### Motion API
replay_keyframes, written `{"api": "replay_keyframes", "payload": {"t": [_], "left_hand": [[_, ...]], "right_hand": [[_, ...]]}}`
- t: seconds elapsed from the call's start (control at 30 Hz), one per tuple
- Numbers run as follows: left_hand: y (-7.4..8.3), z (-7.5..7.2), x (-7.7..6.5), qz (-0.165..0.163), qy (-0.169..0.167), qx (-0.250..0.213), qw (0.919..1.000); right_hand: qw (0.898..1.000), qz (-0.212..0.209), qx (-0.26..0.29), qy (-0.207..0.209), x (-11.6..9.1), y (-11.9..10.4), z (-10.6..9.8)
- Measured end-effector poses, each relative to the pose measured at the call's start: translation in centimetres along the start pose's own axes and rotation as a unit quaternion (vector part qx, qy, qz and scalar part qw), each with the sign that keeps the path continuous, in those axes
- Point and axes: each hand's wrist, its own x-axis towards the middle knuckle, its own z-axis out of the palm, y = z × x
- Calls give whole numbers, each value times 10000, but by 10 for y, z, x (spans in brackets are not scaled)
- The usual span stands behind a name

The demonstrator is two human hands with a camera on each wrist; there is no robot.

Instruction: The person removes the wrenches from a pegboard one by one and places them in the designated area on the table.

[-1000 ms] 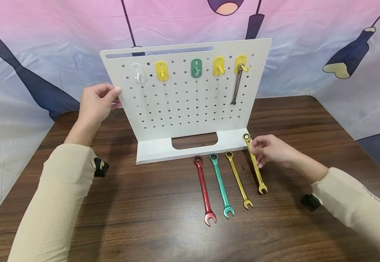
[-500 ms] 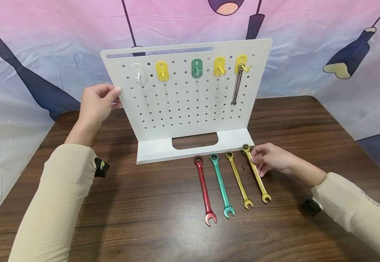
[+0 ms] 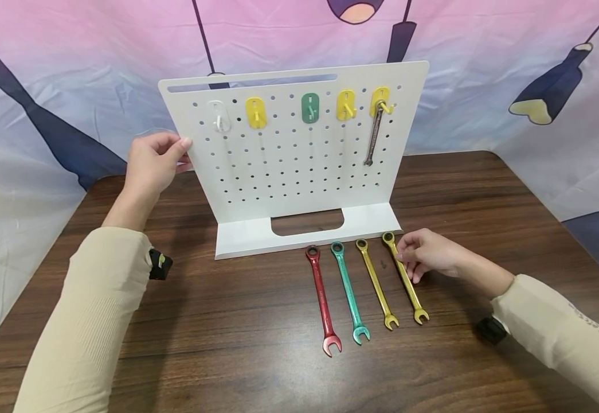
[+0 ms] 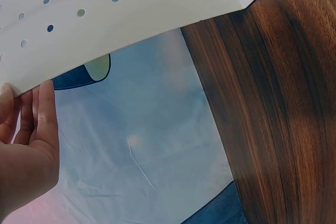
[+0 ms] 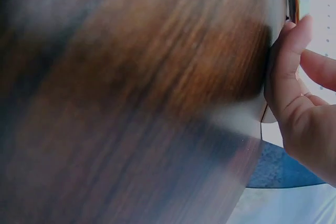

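My left hand point(image 3: 153, 163) pinches the left edge of a white pegboard stand point(image 3: 273, 166) between thumb and fingers; the left wrist view shows the same hand point(image 4: 31, 135) at the panel's edge. At the right, my right hand point(image 3: 430, 252) has its curled thumb and fingers at the shaft of a gold combination wrench point(image 3: 406, 281), which lies along the table just in front of the stand. To its left lie another gold wrench point(image 3: 378, 285), a green wrench point(image 3: 349, 292) and a red wrench point(image 3: 323, 301). A dark metal wrench point(image 3: 374, 135) hangs on the rightmost yellow hook point(image 3: 380, 98).
More hooks line the board's upper part: a white hook point(image 3: 219, 116), two yellow ones and a green hook point(image 3: 310, 108). The stand's base point(image 3: 242, 235) rests on a dark wooden table point(image 3: 237, 321). A patterned cloth point(image 3: 278, 34) hangs behind.
The right hand has lowered the rightmost gold wrench onto the table, bringing it toward the viewer, off the corner of the stand's base. The left hand stays at the board.
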Motion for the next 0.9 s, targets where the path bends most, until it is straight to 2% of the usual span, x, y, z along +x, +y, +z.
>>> {"api": "replay_keyframes", "payload": {"t": [0.57, 0.9], "left_hand": [[0, 0, 0, -18, 22, -52, 10000], [-1, 0, 1, 4, 33, -30, 10000]], "right_hand": [[9988, 56, -250, 414, 2, 1, -3], [9980, 4, -424, 469, -1, 0, -8]]}}
